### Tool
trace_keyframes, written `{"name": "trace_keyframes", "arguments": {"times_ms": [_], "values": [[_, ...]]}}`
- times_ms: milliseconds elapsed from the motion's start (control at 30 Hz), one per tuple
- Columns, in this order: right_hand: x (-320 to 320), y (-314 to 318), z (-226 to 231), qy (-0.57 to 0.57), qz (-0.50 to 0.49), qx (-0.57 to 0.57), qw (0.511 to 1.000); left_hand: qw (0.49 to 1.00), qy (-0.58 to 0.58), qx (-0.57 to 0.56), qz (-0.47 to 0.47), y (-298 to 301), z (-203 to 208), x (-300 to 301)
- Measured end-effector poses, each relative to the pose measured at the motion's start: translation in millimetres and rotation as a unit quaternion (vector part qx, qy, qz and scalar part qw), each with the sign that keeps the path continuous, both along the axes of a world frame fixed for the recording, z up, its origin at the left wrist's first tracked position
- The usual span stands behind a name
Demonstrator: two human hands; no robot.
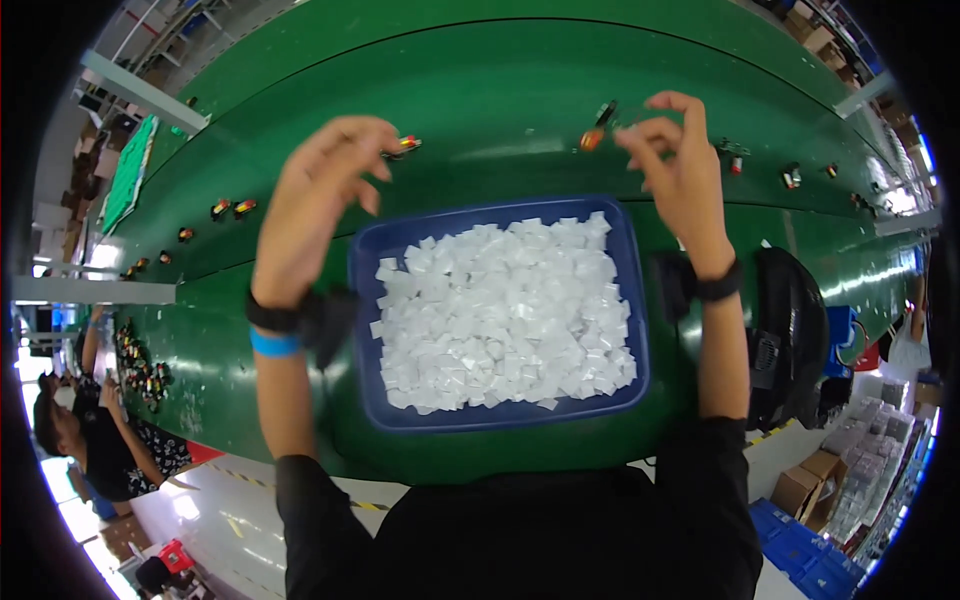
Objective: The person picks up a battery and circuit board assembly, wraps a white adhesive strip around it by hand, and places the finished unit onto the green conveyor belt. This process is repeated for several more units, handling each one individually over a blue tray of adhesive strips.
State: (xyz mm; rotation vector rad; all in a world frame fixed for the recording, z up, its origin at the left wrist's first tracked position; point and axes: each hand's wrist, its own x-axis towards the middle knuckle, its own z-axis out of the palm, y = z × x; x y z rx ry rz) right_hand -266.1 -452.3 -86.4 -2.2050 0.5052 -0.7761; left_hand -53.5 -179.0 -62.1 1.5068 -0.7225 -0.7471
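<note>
The hands hang past the far corners of a blue tray: at its ten o'clock the left hand curls against or just beside a red-and-yellow part, its grip impossible to tell; at two, the right hand bends its fingers near an orange-and-black part, contact unclear. The tray, full of small white squares, sits centrally on the green surface, probably for easy reach by both arms. Farther outward, loose parts lie around ten and two. No lettering on these is legible.
</note>
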Motion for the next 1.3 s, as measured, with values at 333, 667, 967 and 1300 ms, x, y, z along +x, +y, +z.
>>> {"name": "trace_keyframes", "arguments": {"times_ms": [333, 667, 967, 1300], "values": [[-21.2, 93.2, 12.0, -0.005, 0.281, -0.239, 0.929, 0.956, -0.258, 0.047, -0.128, 19.3, 4.2, -78.4], [-15.8, 96.7, 6.5, -0.065, 0.270, -0.358, 0.892, 0.960, -0.267, 0.004, -0.089, 17.7, -7.2, -86.2], [-21.7, 97.0, 20.1, -0.009, 0.247, -0.337, 0.908, 0.908, -0.394, -0.054, -0.129, 17.4, -6.6, -82.2], [-22.3, 106.9, 17.9, -0.058, 0.266, -0.325, 0.906, 0.940, 0.266, 0.068, -0.201, 16.3, -19.2, -86.5]]}}
